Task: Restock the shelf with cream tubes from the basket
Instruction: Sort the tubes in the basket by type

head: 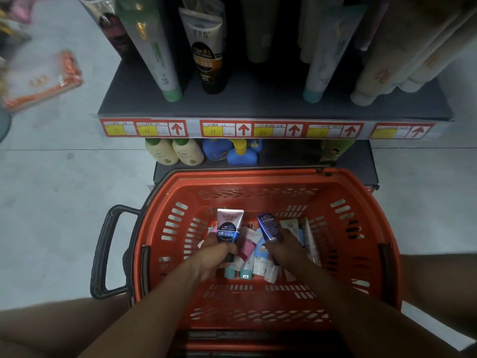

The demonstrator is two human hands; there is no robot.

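in the head view, both hands are down inside the red basket (361,228), which sits on the floor in front of the shelf (258,99). the left hand (214,257) is closed around the bottom end of a pink and black tube (229,226) and holds it up with its flat end on top. the right hand (286,244) is closed around a purple tube (268,224), which leans a little to the left. more tubes (254,257) lie in a small pile on the basket floor between and under the two hands, and a few pale ones rest by the right side. so the basket is not empty yet. on the shelf, tall tubes already stand with their caps down: a green cap one (157,55), a black one (210,60), a blue cap one (325,60) and some cream ones on the right. there are open gaps on the shelf, the widest one between the black one and the blue cap one. yellow price tags (214,131) run along the front edge. it looks like the job is partly done. the two tubes in the hands need to go up to the shelf, and then the pile in the basket is left to do.
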